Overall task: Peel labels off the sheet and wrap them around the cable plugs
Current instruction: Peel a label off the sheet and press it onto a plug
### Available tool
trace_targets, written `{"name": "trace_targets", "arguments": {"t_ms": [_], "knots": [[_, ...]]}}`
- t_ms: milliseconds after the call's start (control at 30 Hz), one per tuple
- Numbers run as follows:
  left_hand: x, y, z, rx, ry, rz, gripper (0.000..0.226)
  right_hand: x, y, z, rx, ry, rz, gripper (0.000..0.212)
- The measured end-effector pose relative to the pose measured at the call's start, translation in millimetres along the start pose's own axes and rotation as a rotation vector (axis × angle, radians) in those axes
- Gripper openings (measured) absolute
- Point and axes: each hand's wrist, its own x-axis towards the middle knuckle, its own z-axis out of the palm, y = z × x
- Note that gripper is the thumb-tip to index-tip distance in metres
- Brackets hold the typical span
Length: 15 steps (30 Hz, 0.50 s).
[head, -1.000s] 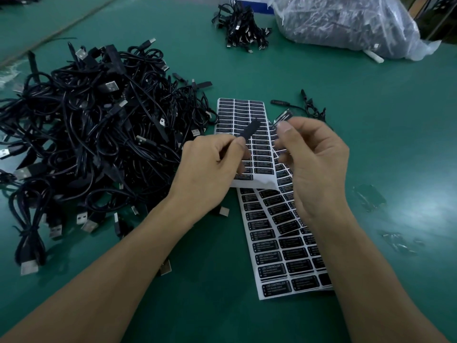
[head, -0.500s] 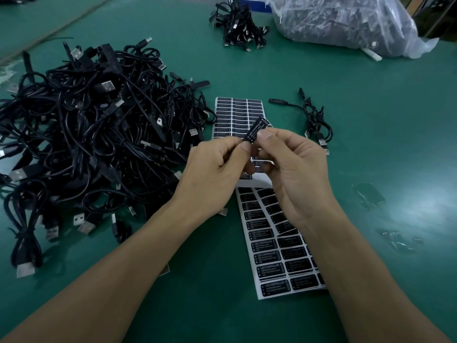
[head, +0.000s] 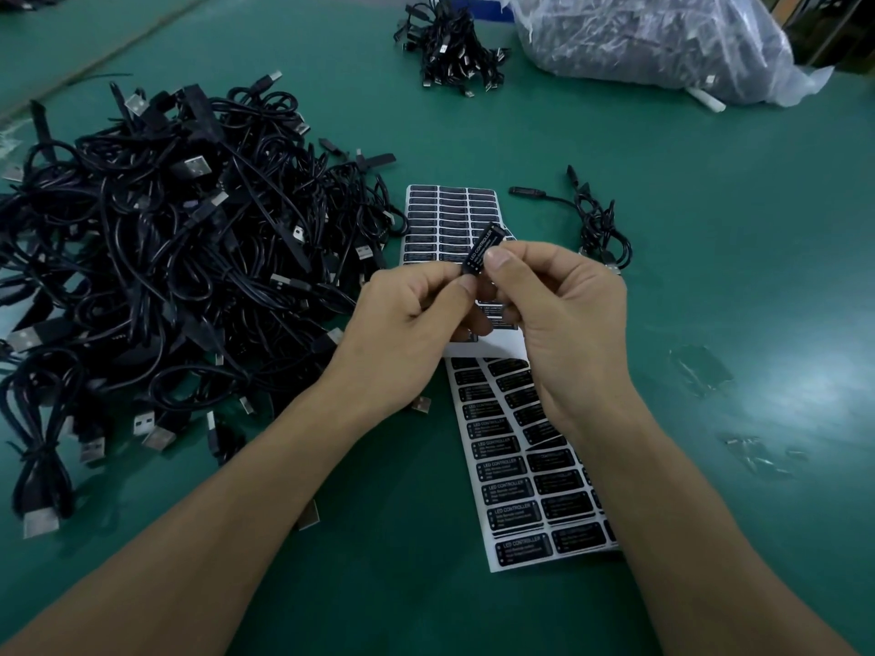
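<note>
Here left hand (head: 406, 324) and right hand (head: 568, 314) pinch a plug (head: 483, 248) over the sheet (head: 516, 490), cable pile (head: 165, 258) leftward.

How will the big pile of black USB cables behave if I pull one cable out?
The pile of USB cables looks floppy and heavily looped, so one pulled cable would probably drag neighbours along. The thin cords suggest each is light. Pushed, the heap would likely slide on the green table, not roll.

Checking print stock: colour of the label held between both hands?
The label is black with white lettering; clearest in head view.
</note>
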Motion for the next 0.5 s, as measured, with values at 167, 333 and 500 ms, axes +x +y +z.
{"name": "trace_targets", "arguments": {"t_ms": [167, 333, 500], "knots": [[-0.4, 3.1, -0.2, -0.044, -0.02, -0.005, 0.031, -0.9, 1.1, 1.4, -0.043, 0.017, -0.006, 0.016], [-1.0, 5.2, 0.2, -0.085, -0.019, -0.028, 0.031, -2.0, 1.1, 1.9, -0.05, 0.032, -0.017, 0.016], [-0.6, 5.0, 0.4, -0.102, 0.013, -0.036, 0.029, -2.9, -0.5, 3.1, -0.079, 0.029, -0.041, 0.015]]}}
